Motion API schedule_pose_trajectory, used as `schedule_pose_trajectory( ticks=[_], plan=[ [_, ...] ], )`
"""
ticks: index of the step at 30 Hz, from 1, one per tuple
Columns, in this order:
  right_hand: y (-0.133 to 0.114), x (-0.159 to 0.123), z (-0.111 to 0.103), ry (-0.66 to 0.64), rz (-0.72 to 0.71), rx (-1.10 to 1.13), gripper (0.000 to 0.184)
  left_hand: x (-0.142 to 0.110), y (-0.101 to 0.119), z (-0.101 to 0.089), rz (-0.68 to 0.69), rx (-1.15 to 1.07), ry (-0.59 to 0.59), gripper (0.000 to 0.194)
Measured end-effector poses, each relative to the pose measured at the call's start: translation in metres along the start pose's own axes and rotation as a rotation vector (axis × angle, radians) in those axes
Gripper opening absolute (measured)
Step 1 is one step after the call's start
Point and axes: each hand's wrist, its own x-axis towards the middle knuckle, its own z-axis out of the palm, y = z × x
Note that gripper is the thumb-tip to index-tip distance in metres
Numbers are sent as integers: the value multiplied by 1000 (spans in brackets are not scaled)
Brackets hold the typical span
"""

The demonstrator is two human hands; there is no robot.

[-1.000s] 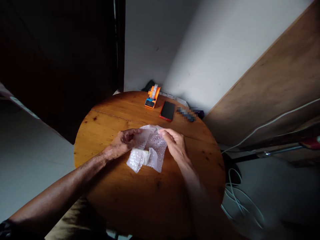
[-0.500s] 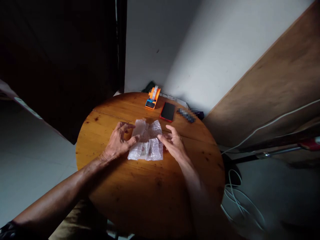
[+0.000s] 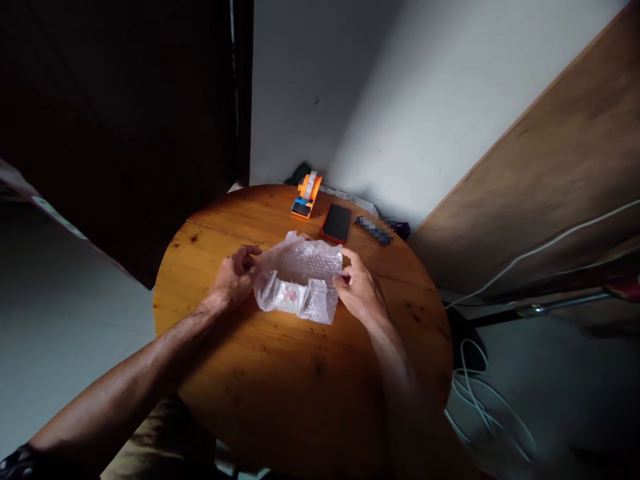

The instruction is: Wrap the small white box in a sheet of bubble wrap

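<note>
A sheet of bubble wrap lies spread on the round wooden table in front of me. On its near part sits a small white item with a reddish mark, partly covered by folds of the wrap; what it is I cannot make out. My left hand pinches the sheet's left edge, fingers curled. At the right edge, my right hand grips the wrap between thumb and fingers.
An orange and blue tape dispenser stands at the table's far edge. Beside it lie a dark-screened phone with a red edge and a blurred-out dark object. A white wall rises behind; white cables coil on the floor at right.
Both hands let go of the bubble wrap, then took hold of its side edges. The sheet is now opened wider, and the white item shows more plainly.
</note>
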Motion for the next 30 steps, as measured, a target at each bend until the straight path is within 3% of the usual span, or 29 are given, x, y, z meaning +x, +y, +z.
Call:
schedule_pose_trajectory(
  ticks=[5,7,9,12,17,20,25,30],
  plan=[
    [5,1,-2,120,35,-167,62,3,0,-4,23,139,88,44],
    [1,-1,-4,189,-58,-72,55,0,3,-6,122,241,132,38],
    [-6,-4,-7,211,-187,110,44,-7,7,-8,260,290,101,32],
    [-15,-8,-9,75,-261,395,41,-16,14,-10,382,284,-105,34],
    [-14,-8,4,-145,-158,594,59,-21,18,-8,433,333,-334,42],
    [-10,-5,14,-208,-122,614,63,-20,17,-4,435,308,-336,38],
    [-6,0,22,-245,-28,702,66,-7,30,-4,180,313,-212,41],
    [-7,1,27,-267,84,855,63,29,53,19,338,729,-244,42]
  ],
)
